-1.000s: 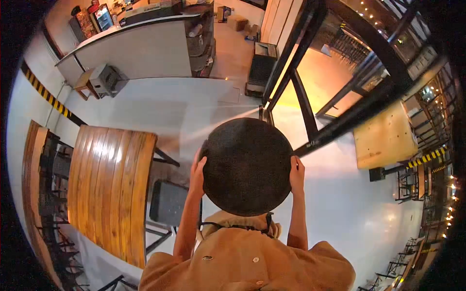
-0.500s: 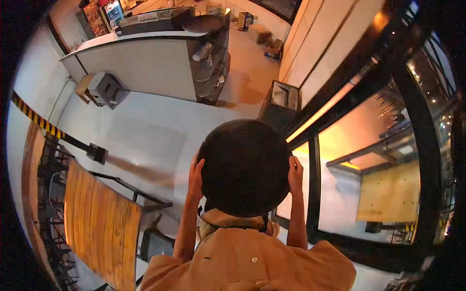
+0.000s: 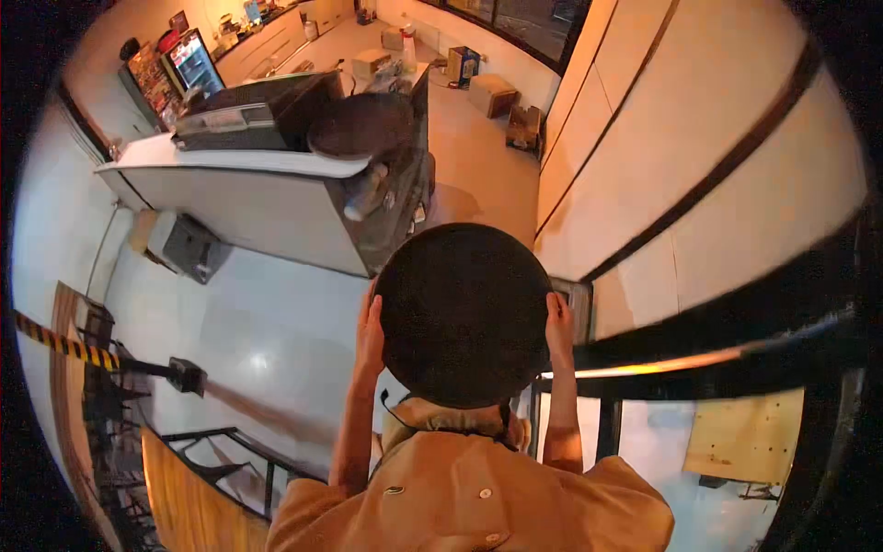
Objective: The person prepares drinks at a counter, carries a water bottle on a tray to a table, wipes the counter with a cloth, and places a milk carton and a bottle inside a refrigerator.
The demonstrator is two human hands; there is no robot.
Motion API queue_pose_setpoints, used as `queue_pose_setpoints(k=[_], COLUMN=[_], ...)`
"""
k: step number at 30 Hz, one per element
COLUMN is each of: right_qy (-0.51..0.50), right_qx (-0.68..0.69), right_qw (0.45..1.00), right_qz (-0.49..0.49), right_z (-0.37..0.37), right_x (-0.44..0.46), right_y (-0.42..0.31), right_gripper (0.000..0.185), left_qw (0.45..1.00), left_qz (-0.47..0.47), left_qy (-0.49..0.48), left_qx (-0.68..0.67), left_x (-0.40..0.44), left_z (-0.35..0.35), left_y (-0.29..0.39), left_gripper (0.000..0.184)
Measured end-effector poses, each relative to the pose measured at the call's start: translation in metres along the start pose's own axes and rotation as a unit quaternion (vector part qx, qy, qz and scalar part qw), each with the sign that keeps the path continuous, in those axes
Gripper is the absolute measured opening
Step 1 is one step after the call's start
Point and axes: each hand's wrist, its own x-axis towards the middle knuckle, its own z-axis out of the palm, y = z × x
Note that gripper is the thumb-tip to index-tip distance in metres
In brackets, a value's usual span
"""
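A large round black disc (image 3: pixel 464 316), which could be a tray or a seat, is held up in front of my chest. My left hand (image 3: pixel 370 336) grips its left edge, with the fingertips showing at the rim. On the opposite edge my right hand (image 3: pixel 559 333) holds it the same way. The disc's underside and most of the fingers behind it are hidden.
Ahead stands a white counter (image 3: pixel 239 207) carrying a dark box-shaped appliance (image 3: pixel 253 115) and another round dark disc (image 3: pixel 361 126). A wooden table (image 3: pixel 198 497) is at lower left, near a striped barrier arm (image 3: pixel 69 342). Boxes (image 3: pixel 494 95) lie beyond; wall panels (image 3: pixel 635 138) rise right.
My view has moved forward toward the counter, which now sits lower and closer. The wooden table has slid toward the bottom edge. Both hands keep the same hold on the disc.
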Motion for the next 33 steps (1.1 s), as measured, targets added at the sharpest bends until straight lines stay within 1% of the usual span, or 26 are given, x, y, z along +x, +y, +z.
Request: queue_pose_setpoints(k=[1, 2, 4, 5, 8, 11, 13, 15, 16, 18, 20, 23, 26, 27, 28, 29, 30, 32, 33], right_qy=[-0.016, -0.016, -0.017, -0.009, -0.04, -0.05, -0.096, -0.137, -0.154, -0.187, -0.223, -0.233, -0.32, -0.341, -0.363, -0.385, -0.406, -0.444, -0.47], right_qx=[0.001, 0.007, 0.017, 0.021, 0.061, 0.017, 0.017, 0.019, 0.014, 0.012, 0.016, 0.015, 0.034, 0.025, 0.016, 0.009, -0.023, -0.089, -0.128], right_qw=[1.0, 1.0, 1.0, 0.998, 0.996, 0.998, 0.995, 0.99, 0.985, 0.974, 0.961, 0.957, 0.902, 0.886, 0.868, 0.847, 0.833, 0.802, 0.778], right_qz=[0.016, 0.004, -0.02, -0.06, -0.045, -0.021, -0.006, -0.038, -0.071, -0.125, -0.162, -0.173, -0.288, -0.312, -0.339, -0.367, -0.374, -0.389, -0.397], right_z=[0.008, 0.019, 0.044, 0.053, 0.082, 0.107, 0.117, 0.142, 0.157, 0.191, 0.227, 0.305, 0.393, 0.419, 0.445, 0.469, 0.491, 0.529, 0.546], right_x=[0.026, 0.052, 0.111, 0.138, 0.23, 0.324, 0.379, 0.428, 0.454, 0.497, 0.511, 0.554, 0.601, 0.61, 0.617, 0.623, 0.626, 0.629, 0.632], right_y=[-0.018, -0.026, -0.047, -0.056, -0.071, -0.084, -0.087, -0.097, -0.106, -0.141, -0.197, -0.214, -0.212, -0.218, -0.228, -0.239, -0.251, -0.272, -0.281], right_gripper=[0.058, 0.054, 0.048, 0.049, 0.048, 0.053, 0.053, 0.052, 0.051, 0.049, 0.047, 0.041, 0.038, 0.037, 0.036, 0.035, 0.034, 0.032, 0.031], left_qw=[1.0, 0.999, 0.999, 0.999, 0.997, 0.997, 0.992, 0.97, 0.957, 0.945, 0.941, 0.93, 0.92, 0.918, 0.841, 0.837, 0.832, 0.761, 0.723], left_qz=[0.014, 0.026, 0.007, -0.002, -0.06, -0.041, -0.023, 0.001, 0.009, 0.032, 0.06, 0.099, 0.134, 0.146, 0.071, 0.069, 0.067, 0.093, 0.045], left_qy=[-0.006, -0.009, -0.001, 0.004, 0.043, 0.046, 0.091, 0.136, 0.156, 0.188, 0.221, 0.27, 0.296, 0.296, 0.401, 0.414, 0.427, 0.48, 0.499], left_qx=[0.009, 0.017, 0.034, 0.041, 0.009, -0.039, 0.079, 0.203, 0.243, 0.266, 0.25, 0.231, 0.218, 0.218, 0.355, 0.351, 0.348, 0.425, 0.476], left_x=[0.029, 0.054, 0.119, 0.148, 0.233, 0.316, 0.348, 0.371, 0.382, 0.408, 0.43, 0.461, 0.487, 0.493, 0.491, 0.495, 0.502, 0.512, 0.519], left_z=[0.007, 0.012, 0.016, 0.018, 0.032, 0.063, 0.083, 0.092, 0.094, 0.087, 0.074, 0.04, -0.009, -0.023, 0.006, 0.009, 0.005, -0.047, -0.054], left_y=[0.008, 0.012, 0.012, 0.007, -0.01, -0.017, -0.014, 0.005, 0.012, 0.029, 0.043, 0.059, 0.065, 0.07, 0.09, 0.095, 0.093, 0.072, 0.076], left_gripper=[0.05, 0.05, 0.055, 0.057, 0.063, 0.061, 0.062, 0.063, 0.063, 0.063, 0.062, 0.062, 0.062, 0.062, 0.06, 0.06, 0.06, 0.059, 0.052])
